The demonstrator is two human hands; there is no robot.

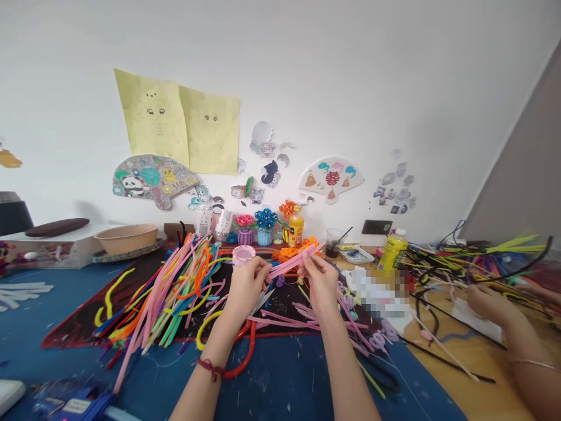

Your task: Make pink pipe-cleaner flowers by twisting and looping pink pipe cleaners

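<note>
A blue worktop [272, 380] carries a dark, red-edged mat [70, 327] and, at the left, white strips [21, 287]. Beside it, a wooden worktop [477, 403] bears black fuzzy stems [482, 378].

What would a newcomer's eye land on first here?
Probably the multicoloured fuzzy stems, heaped on the dark mat left of the hands. Next, perhaps, the pink strands between left hand and right hand, then two yellow sheets on the wall.
</note>
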